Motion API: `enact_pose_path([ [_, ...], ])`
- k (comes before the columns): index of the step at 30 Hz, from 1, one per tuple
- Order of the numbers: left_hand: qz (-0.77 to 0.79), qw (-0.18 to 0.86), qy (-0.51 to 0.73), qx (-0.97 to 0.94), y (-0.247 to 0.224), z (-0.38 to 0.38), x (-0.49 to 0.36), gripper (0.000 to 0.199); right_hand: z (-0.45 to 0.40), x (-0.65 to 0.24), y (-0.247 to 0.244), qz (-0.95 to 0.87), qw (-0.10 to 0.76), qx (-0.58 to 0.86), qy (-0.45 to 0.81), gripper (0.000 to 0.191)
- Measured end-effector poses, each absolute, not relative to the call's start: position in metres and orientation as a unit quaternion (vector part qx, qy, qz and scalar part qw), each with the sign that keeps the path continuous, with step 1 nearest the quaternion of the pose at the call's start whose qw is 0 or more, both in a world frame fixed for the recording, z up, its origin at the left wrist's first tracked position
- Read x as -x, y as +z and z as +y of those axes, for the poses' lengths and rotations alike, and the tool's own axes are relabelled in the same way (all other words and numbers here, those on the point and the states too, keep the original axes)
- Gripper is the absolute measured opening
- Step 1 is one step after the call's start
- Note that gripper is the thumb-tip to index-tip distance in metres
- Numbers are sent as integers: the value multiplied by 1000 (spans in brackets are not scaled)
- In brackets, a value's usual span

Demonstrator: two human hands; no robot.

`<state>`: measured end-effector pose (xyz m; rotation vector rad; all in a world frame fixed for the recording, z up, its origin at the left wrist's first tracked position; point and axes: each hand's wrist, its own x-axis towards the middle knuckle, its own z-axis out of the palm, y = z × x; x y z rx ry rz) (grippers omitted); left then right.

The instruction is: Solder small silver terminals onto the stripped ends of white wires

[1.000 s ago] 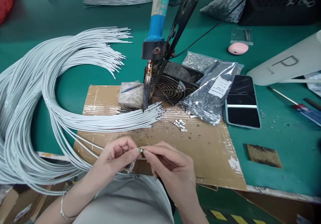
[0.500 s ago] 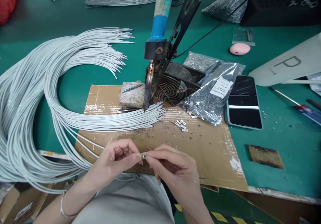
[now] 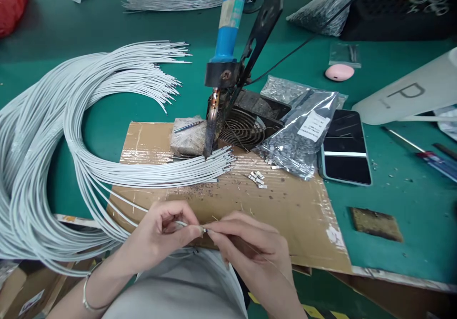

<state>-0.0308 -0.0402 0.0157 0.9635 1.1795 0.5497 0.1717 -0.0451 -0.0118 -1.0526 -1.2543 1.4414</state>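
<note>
Head view: white cables [image 3: 24, 166] curl at ten o'clock from my hands. My left hand [image 3: 160, 238] pinches a cable end; at its fingertips, a tiny part [image 3: 205, 231]. Soldering iron [image 3: 230, 24], twelve. My right hand [image 3: 255, 247], almost meeting my left, grips thin wire [image 3: 214, 218]. Small pieces [image 3: 262, 186], two.

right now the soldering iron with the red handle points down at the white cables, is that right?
The handle is blue, not red, as the head view shows; the soldering iron does point down at the white cables.
</note>
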Motion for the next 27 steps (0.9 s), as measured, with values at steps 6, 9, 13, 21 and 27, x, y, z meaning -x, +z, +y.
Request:
enact_pose_path([
  [6,521,654,246,-490,17,-41,33,31,-49,-169,-4,-401,418,477,661,15],
  [9,522,647,255,-493,16,-41,33,30,-54,-166,-2,-512,453,490,541,12],
  [13,525,645,270,-486,15,-41,33,28,-58,-166,-2,-632,470,483,383,22],
  [21,463,712,274,-450,12,-36,35,22,-48,-180,-12,-695,425,375,443,22],
  [27,400,736,246,-487,6,-33,37,26,-29,-191,-6,-653,360,316,586,11],
])
